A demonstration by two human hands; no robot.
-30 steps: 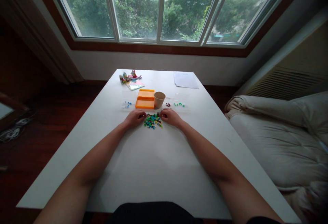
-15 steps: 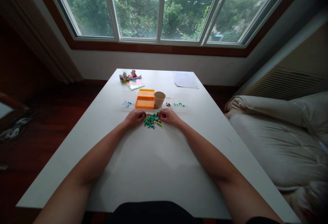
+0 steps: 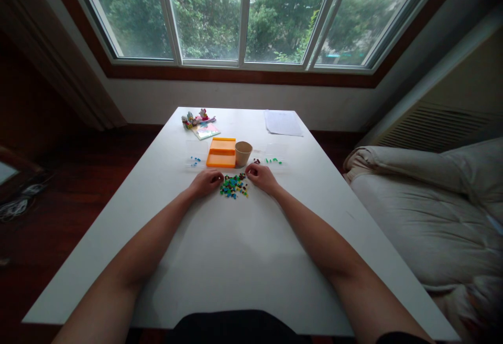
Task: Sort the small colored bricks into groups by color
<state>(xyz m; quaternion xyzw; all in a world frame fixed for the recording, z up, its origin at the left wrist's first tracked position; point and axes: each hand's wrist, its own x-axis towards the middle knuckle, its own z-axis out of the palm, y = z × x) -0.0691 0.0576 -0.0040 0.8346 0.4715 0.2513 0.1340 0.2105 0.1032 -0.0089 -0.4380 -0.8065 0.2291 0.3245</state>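
A loose pile of small toy bricks [image 3: 234,186] in green, blue, yellow and dark brown lies on the white table [image 3: 236,260]. At the pile's left edge rests my left hand [image 3: 206,182], its fingers curled closed; whatever they hold is too small to make out. My right hand [image 3: 262,178] is just off the pile's upper right side, thumb and fingers pinched together. Any piece in that pinch is hidden. Close beyond the right fingertips lie a few dark brown bricks [image 3: 257,161], and green bricks [image 3: 274,161] sit farther right.
An orange two-section tray [image 3: 221,161] and a tan cup [image 3: 243,154] stand behind the pile. Blue bricks [image 3: 195,161] lie on a clear sheet at left. Small figures [image 3: 195,118], a shiny card [image 3: 206,131] and white papers [image 3: 283,122] are at the far edge.
My right hand has drawn slightly away from the pile, up toward the dark brown bricks. My left hand stays nearly where it was. The view has shifted a little.
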